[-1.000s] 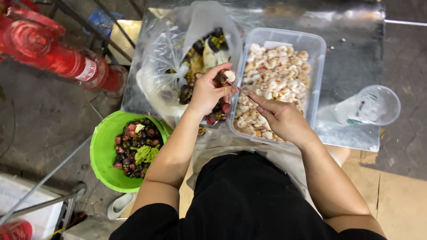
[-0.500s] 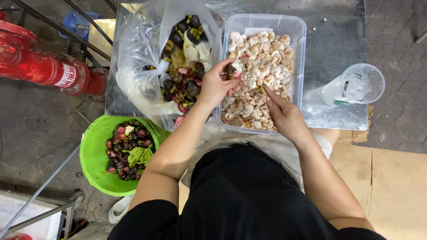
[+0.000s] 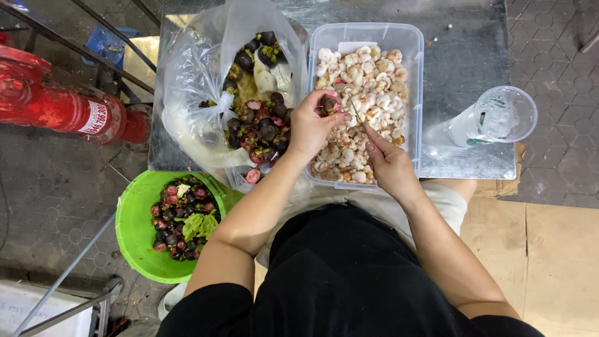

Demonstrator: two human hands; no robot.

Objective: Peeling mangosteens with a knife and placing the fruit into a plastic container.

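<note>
Where the fingers (image 3: 329, 116) of the left hand (image 3: 312, 128) curl, they close round a dark purple round fruit with its shell cut open (image 3: 328, 102), held just above the near-left part of the clear rectangular plastic tub (image 3: 417, 93). Right hand (image 3: 390, 163) pinched tight on a thin metal blade (image 3: 357, 114), tip angled up toward the fruit, nearly touching it.

Tub heaped with lumpy white fruit segments (image 3: 368, 87), moist-looking, piled to the rim. Just left, touching the tub wall: crinkled clear plastic bag (image 3: 193, 81), mouth slack and open, holding whole dark fruits and split shells with pink-red insides (image 3: 259, 122).

All on a scuffed grey metal bench (image 3: 465, 50). Clear plastic cup (image 3: 499, 115) lies tipped on its side near the bench's right edge, well apart from the hands; bare metal between cup and tub.

Below the bench's left corner, round bright green plastic bucket (image 3: 140, 243) of purple shells and green leaves. Red hydrant (image 3: 56, 106) far left; flat brown cardboard (image 3: 536, 249) on paving, right.
</note>
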